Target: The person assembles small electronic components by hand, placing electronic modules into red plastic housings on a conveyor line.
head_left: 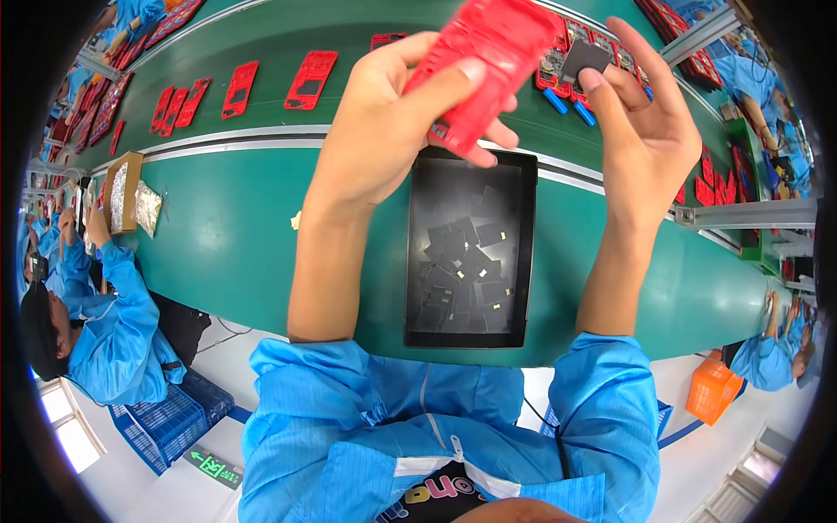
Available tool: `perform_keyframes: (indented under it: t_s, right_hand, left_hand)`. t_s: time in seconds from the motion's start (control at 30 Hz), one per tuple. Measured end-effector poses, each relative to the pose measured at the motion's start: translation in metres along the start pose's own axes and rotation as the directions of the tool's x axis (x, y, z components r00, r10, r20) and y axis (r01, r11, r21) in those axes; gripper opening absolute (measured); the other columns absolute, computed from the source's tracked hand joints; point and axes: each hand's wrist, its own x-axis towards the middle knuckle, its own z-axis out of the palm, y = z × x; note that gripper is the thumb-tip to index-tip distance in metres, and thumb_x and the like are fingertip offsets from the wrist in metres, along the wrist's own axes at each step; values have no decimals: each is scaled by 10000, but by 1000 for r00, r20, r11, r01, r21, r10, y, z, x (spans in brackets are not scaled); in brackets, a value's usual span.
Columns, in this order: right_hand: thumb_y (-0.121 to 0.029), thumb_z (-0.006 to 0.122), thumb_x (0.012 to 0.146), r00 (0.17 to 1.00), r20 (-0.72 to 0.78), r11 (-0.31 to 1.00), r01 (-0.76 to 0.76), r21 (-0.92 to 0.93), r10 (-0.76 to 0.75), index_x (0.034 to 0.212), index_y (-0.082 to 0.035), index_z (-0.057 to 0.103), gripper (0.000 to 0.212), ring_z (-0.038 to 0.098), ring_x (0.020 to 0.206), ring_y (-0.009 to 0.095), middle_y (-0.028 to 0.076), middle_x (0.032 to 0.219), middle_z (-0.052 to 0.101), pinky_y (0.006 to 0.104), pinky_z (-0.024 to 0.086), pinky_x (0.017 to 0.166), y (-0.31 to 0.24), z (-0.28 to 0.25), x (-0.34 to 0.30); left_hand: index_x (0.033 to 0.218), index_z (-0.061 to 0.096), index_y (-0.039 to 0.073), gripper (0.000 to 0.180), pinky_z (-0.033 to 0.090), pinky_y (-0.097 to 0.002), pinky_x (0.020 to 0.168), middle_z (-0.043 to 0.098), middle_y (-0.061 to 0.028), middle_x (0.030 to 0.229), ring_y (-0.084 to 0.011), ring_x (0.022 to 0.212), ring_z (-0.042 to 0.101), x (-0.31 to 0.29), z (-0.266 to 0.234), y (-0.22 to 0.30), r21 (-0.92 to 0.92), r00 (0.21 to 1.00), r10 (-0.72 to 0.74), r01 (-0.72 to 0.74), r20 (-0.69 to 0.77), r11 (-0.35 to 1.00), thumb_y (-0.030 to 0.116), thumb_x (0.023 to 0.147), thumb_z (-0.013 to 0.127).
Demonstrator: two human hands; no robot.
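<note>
Gripped in my left hand [384, 113] is a red plastic phone housing [488, 65], tilted and raised above the far end of a black tray. My thumb lies across its face and fingertips show at its lower edge. Between the thumb and a finger of my right hand [645, 131] I pinch a small dark square sheet [584, 59]. The sheet is a short way right of the housing, apart from it. Below both hands, the black tray [530, 253] holds several loose dark square sheets [462, 253], some with small pale tabs.
Red housings [311, 80] lie spaced along the green conveyor [270, 44] beyond a metal rail. Behind my right hand sits a red tray with circuit boards and blue cylinders [555, 101]. A cardboard box [122, 192] stands left; a metal post [750, 214] rises right. Co-workers sit both sides.
</note>
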Motion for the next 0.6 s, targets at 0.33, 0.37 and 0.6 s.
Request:
perform_keyframes:
  t_s: [0.33, 0.37, 0.6]
  right_hand:
    - [69, 736, 889, 988, -16, 985, 154, 71, -154, 1185, 93, 687, 301, 706, 926, 156, 107, 1053, 715, 270, 567, 772, 5, 4, 15]
    - [69, 736, 889, 988, -16, 986, 152, 70, -151, 1185, 93, 687, 301, 706, 926, 156, 107, 1053, 715, 270, 567, 772, 6, 5, 13]
    - [69, 729, 893, 998, 47, 973, 23, 231, -34, 1099, 87, 702, 209, 748, 798, 228, 127, 921, 697, 303, 614, 694, -8, 20, 4]
  left_hand:
    - [1261, 609, -73, 328, 596, -361, 829, 745, -175, 1089, -219, 910, 740, 8, 1, -10, -47, 959, 146, -162, -244, 986, 166, 1048, 541]
    - [1261, 609, -73, 328, 596, -361, 829, 745, -175, 1089, -219, 910, 740, 7, 3, -11, -48, 959, 143, -160, -244, 986, 166, 1048, 541]
    - [1266, 617, -109, 310, 593, -332, 878, 740, -169, 1112, -177, 968, 723, 3, 10, -5, 7, 949, 239, -242, -206, 970, 35, 991, 634]
